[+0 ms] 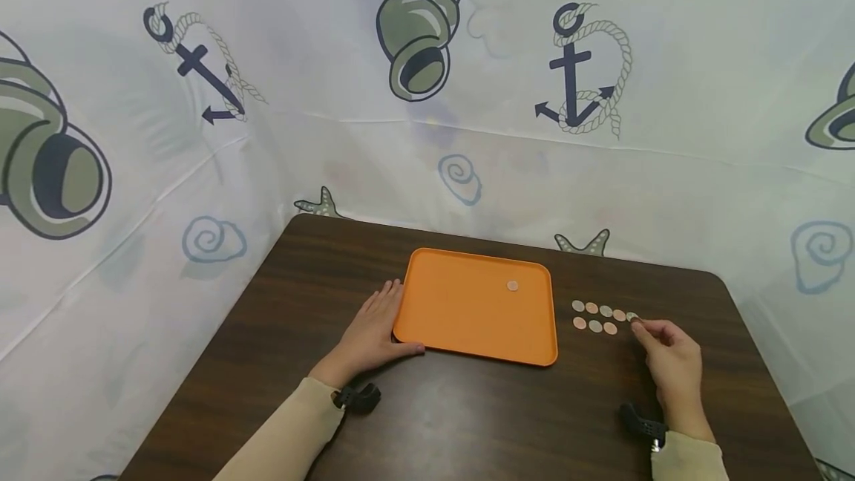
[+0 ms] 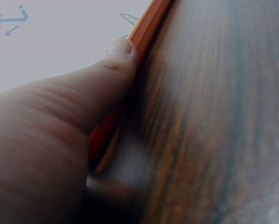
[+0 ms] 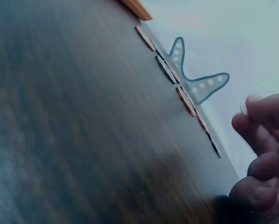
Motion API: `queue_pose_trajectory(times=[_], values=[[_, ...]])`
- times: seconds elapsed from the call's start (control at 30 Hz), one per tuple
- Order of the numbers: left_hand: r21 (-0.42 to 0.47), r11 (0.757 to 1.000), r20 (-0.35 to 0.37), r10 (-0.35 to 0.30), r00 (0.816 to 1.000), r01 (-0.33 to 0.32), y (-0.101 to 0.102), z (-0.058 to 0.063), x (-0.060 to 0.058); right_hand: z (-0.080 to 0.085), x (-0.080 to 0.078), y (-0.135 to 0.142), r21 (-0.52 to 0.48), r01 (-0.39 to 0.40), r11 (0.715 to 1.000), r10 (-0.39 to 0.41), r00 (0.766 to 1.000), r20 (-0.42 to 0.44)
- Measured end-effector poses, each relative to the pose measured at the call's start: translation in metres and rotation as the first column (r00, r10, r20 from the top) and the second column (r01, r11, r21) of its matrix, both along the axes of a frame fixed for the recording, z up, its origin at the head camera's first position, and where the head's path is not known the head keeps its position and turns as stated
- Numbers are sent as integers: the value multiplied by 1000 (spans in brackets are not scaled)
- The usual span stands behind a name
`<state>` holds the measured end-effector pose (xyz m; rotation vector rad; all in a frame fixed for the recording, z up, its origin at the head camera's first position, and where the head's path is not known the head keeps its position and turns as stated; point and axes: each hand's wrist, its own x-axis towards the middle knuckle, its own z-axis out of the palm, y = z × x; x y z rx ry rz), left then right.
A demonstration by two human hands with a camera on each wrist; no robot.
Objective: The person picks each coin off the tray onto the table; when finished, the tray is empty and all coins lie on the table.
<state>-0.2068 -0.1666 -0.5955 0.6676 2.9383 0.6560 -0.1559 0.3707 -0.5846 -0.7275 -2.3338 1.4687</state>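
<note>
An orange tray (image 1: 467, 310) lies on the dark wood table with one coin (image 1: 512, 286) on it. My left hand (image 1: 374, 332) rests at the tray's near left corner, fingers straight along the left side. In the left wrist view its thumb (image 2: 116, 63) touches the tray's edge (image 2: 151, 21). To the right of the tray, copper and silver coins (image 1: 595, 326) lie in two rows. My right hand (image 1: 675, 362) is at the right end of these rows. Between thumb and forefinger it pinches a coin (image 3: 243, 106), seen edge-on in the right wrist view above the table.
The brown table (image 1: 467, 421) has rounded far corners. Behind it and at the left hangs a white cloth (image 1: 320, 43) printed with shells, anchors and starfish. A black camera strap sits on each wrist, and a cable runs along the left sleeve (image 1: 287, 429).
</note>
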Motion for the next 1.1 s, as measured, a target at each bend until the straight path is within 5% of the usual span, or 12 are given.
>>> queue_pose_trajectory(times=[0.63, 1.1], values=[[-18, 1000, 15, 6, 1000, -6, 2, 0, -1, 2, -5, 2, 1, -60, 998, 60, 997, 51], [-5, 1000, 23, 8, 1000, -8, 3, 3, 0, 4, -6, 1, 264, -134, 955, 101, 985, 137]])
